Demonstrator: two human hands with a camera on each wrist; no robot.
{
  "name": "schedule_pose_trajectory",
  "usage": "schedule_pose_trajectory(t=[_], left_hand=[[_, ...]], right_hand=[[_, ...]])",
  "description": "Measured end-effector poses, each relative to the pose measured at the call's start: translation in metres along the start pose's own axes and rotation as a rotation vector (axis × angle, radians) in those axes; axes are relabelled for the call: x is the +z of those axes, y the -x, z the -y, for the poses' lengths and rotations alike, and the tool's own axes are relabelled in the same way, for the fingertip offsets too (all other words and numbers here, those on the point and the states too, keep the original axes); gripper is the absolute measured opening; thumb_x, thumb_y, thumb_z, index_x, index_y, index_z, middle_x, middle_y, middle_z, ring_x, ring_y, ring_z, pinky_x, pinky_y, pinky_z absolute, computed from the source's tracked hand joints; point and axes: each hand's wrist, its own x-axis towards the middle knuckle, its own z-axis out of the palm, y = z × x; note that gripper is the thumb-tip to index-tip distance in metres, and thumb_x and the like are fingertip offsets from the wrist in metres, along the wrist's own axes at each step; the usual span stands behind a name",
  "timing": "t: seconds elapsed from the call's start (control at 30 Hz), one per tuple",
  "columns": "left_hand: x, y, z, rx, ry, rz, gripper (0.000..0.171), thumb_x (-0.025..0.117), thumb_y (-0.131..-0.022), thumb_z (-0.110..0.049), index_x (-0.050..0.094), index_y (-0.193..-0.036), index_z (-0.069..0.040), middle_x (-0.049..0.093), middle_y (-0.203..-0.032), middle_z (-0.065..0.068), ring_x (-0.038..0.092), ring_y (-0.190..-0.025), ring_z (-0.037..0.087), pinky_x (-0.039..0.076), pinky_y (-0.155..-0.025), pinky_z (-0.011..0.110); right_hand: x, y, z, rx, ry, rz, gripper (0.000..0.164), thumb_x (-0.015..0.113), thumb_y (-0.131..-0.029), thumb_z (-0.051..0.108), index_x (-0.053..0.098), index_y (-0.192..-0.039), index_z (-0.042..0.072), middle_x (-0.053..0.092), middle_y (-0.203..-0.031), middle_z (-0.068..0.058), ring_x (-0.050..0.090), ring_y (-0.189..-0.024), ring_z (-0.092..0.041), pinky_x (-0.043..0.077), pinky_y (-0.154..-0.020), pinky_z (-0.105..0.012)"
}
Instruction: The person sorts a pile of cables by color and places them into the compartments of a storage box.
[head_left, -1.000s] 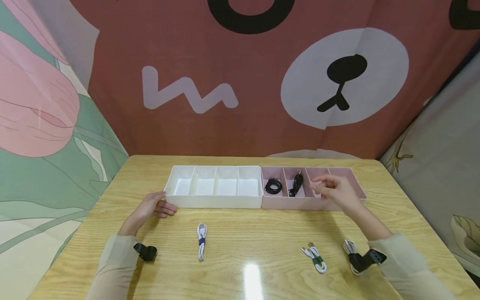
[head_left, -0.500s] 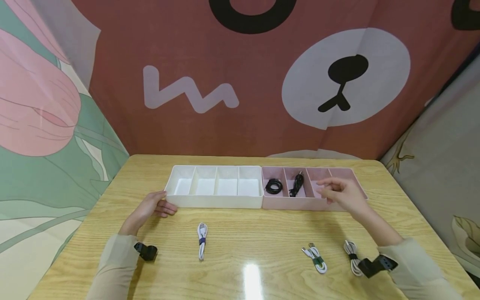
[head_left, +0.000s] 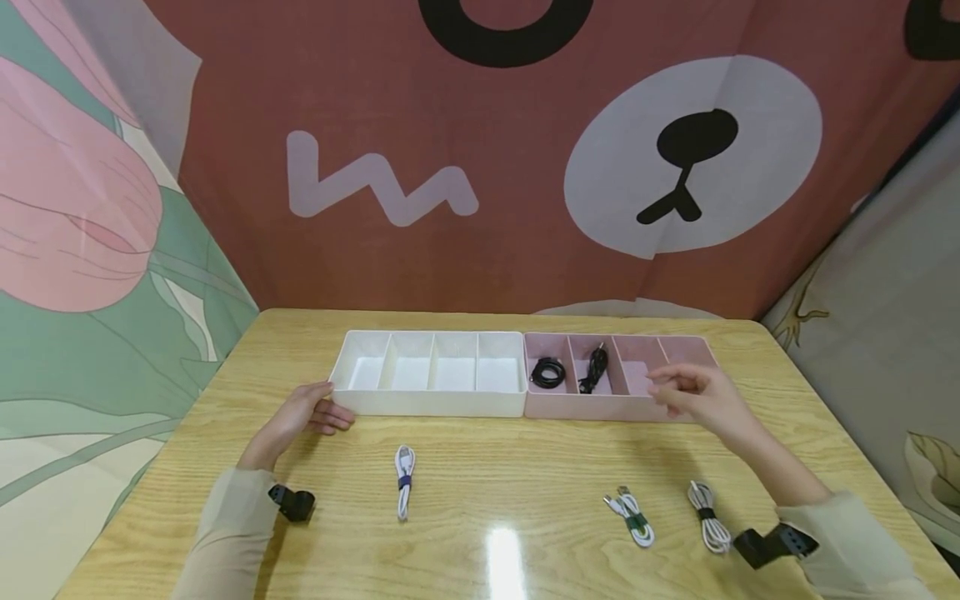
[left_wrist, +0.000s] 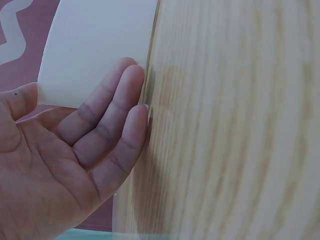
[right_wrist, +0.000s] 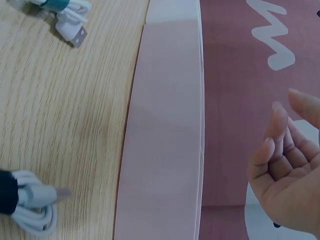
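Observation:
The left hand [head_left: 306, 410] rests at the front left corner of a white divided box [head_left: 435, 404]. In the left wrist view its thumb is at the box's upper edge, and relaxed fingers [left_wrist: 105, 112] lie along the front wall. Against that box's right end stands a pink divided box [head_left: 585, 407]. Over its right part hovers the right hand [head_left: 701, 400], fingers loosely bent, holding nothing. A coiled black cable [head_left: 548, 373] lies in the pink box's leftmost compartment, and a bundled black cable [head_left: 596, 369] in the one beside it.
On the wooden table [head_left: 510, 475], nearer the person, lie a white cable with a blue strap [head_left: 404, 483], a white USB cable with a green strap [head_left: 633, 521] and a white cable with a black strap [head_left: 707, 517]. A printed curtain [head_left: 420, 267] hangs behind.
The right hand has drawn back to the right over the pink box, and its wrist camera no longer covers the black-strapped cable. The left hand stays in place.

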Motion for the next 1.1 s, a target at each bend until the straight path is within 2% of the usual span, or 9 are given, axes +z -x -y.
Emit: schedule_pose_trajectory(t=[0.23, 0.43, 0.53, 0.73, 0.9, 1.1], left_hand=[[0.0, 0.001, -0.001, -0.002, -0.002, -0.002, 0.051, 0.02, -0.101, -0.023, 0.025, -0.13, 0.019, 0.068, -0.086, 0.017, 0.066, -0.077, 0.023, 0.052, -0.068, 0.035], [-0.001, 0.001, -0.002, -0.001, 0.011, 0.001, 0.051, 0.02, -0.101, -0.024, 0.027, -0.129, 0.018, 0.068, -0.087, 0.017, 0.066, -0.078, 0.023, 0.052, -0.068, 0.036], [-0.001, 0.0, -0.001, 0.0, 0.011, 0.001, 0.051, 0.021, -0.101, -0.024, 0.028, -0.129, 0.018, 0.068, -0.086, 0.016, 0.066, -0.078, 0.023, 0.052, -0.068, 0.036], [0.0, -0.002, 0.0, -0.015, 0.005, -0.006, 0.051, 0.021, -0.1, -0.024, 0.03, -0.129, 0.017, 0.068, -0.086, 0.014, 0.066, -0.077, 0.02, 0.051, -0.068, 0.034], [0.0, -0.001, -0.001, -0.011, 0.005, -0.008, 0.051, 0.021, -0.1, -0.024, 0.029, -0.129, 0.017, 0.068, -0.086, 0.015, 0.066, -0.077, 0.021, 0.051, -0.068, 0.035], [0.001, 0.001, -0.002, -0.007, 0.012, -0.004, 0.051, 0.021, -0.101, -0.022, 0.023, -0.132, 0.017, 0.067, -0.087, 0.018, 0.066, -0.078, 0.024, 0.051, -0.068, 0.037]], right_hand=[[-0.008, 0.006, -0.006, -0.035, -0.049, 0.103, 0.017, 0.06, -0.086, 0.003, 0.065, -0.101, 0.01, 0.064, -0.076, -0.012, 0.06, -0.066, -0.018, 0.051, -0.06, -0.028], [-0.011, 0.009, -0.009, -0.056, -0.057, 0.126, 0.02, 0.058, -0.087, 0.002, 0.065, -0.101, 0.013, 0.065, -0.078, -0.009, 0.06, -0.065, -0.016, 0.05, -0.06, -0.029], [-0.012, 0.01, -0.01, -0.067, -0.038, 0.122, 0.019, 0.058, -0.086, 0.001, 0.065, -0.102, 0.009, 0.065, -0.078, -0.008, 0.06, -0.065, -0.016, 0.05, -0.06, -0.028], [-0.015, 0.014, -0.014, -0.058, 0.002, 0.14, 0.022, 0.058, -0.086, 0.001, 0.057, -0.104, -0.013, 0.064, -0.076, -0.004, 0.058, -0.063, -0.015, 0.049, -0.059, -0.028], [-0.018, 0.016, -0.022, -0.059, -0.011, 0.213, 0.021, 0.057, -0.087, 0.0, 0.058, -0.104, -0.013, 0.064, -0.074, 0.0, 0.058, -0.06, -0.015, 0.049, -0.057, -0.03], [-0.021, 0.019, -0.034, -0.049, -0.043, 0.301, 0.022, 0.056, -0.087, 0.0, 0.056, -0.105, -0.013, 0.064, -0.074, -0.003, 0.057, -0.06, -0.016, 0.048, -0.055, -0.03]])
